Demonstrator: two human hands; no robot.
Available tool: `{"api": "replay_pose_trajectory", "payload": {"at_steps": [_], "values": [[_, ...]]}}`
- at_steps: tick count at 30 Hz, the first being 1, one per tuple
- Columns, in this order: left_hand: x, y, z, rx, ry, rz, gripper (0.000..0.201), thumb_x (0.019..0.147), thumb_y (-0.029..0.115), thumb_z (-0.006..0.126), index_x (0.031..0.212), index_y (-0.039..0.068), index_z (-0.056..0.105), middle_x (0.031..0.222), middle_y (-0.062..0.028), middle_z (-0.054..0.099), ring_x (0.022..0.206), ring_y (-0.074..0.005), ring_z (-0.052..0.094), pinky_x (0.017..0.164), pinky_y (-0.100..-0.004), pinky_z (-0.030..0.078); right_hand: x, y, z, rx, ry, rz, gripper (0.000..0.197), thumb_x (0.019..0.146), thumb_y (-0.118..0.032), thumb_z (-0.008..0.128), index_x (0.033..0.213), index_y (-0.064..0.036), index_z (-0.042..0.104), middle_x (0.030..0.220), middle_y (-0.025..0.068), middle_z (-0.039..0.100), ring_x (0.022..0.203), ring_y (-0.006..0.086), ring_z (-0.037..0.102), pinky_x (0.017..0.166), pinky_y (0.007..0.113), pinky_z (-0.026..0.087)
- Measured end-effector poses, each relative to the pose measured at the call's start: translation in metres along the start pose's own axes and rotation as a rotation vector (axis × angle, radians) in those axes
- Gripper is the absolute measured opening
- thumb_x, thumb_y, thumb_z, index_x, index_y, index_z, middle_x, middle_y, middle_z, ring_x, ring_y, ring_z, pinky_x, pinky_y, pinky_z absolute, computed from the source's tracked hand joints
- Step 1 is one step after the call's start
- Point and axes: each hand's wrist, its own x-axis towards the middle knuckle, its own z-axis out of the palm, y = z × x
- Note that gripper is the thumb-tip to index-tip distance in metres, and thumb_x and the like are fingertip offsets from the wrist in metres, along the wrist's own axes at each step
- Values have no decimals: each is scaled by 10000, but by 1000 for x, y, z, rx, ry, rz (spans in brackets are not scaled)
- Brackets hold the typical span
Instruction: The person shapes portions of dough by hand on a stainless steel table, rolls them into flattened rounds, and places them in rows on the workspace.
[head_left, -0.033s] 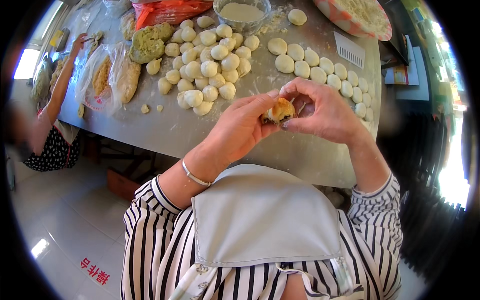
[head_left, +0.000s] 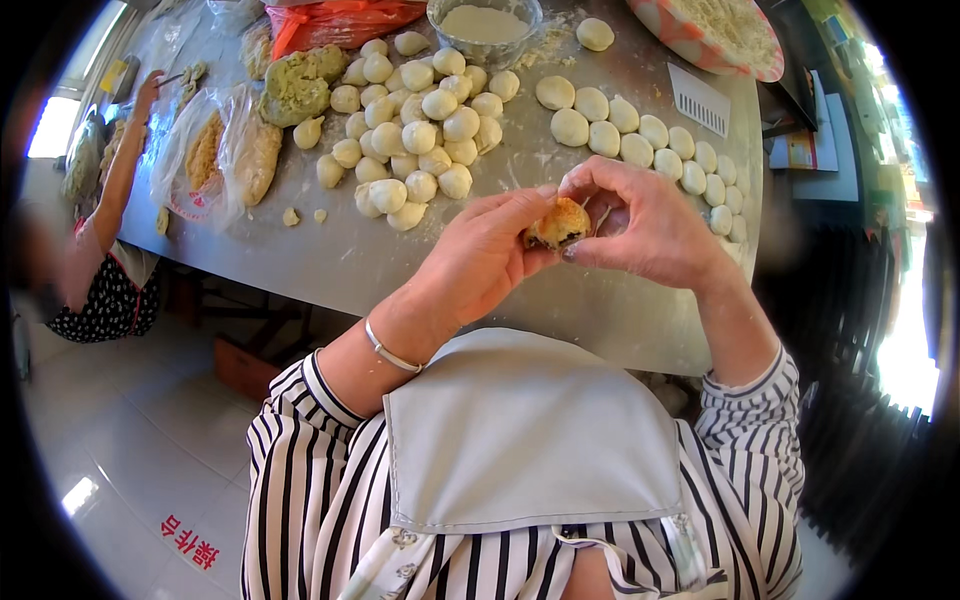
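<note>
A small baked pastry [head_left: 562,222], golden brown on top with a dark filling showing at its lower side, is up between my two hands over the front of the metal table. My left hand [head_left: 490,240] grips it from the left, thumb on top and fingers underneath. From the right, my right hand [head_left: 645,222] curves round it, thumb and fingertips closed at its edge. Just beyond my hands lies a heap of pale dough balls [head_left: 420,135]. Flattened dough rounds [head_left: 636,150] stand in rows to the right. Part of the pastry is covered by my fingers.
A white slotted scraper [head_left: 698,100], a glass bowl of flour [head_left: 484,24] and a red-and-white basin [head_left: 655,22] sit farther back. Greenish dough [head_left: 300,85], bagged dough [head_left: 255,165] and a red plastic bag [head_left: 340,22] are at left, near a co-worker's arm [head_left: 122,170].
At the far left, the co-worker's hand has shifted slightly to the left. My hands and the pastry stay almost in place.
</note>
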Motion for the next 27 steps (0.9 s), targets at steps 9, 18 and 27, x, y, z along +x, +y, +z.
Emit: {"api": "replay_pose_trajectory", "payload": {"at_steps": [9,18,27], "values": [[5,-2,-17,-183,-82,-86,612,1151,417,364,1411,-103,553,1340,-189,662,1205,-256,662,1091,-414,542,-10,19,-6,276,-29,75,481,776,-43,805,1215,-32,610,1101,40,680,975,109,669,814,271,568],[-75,56,41,-239,-368,-37,866,1103,642,238,1493,-103,445,1507,-234,513,1451,-300,476,1228,-437,374,-56,66,-38,659,247,-185,427,835,-134,735,1228,-24,610,1114,106,696,827,178,665,694,324,561],[-132,75,86,-99,-714,-63,936,1070,705,262,1578,-81,286,1577,-304,417,1452,-381,471,1242,-483,356,-79,72,-45,682,385,-195,754,776,-442,912,1293,-14,569,1148,126,693,792,162,705,678,300,590]]}}
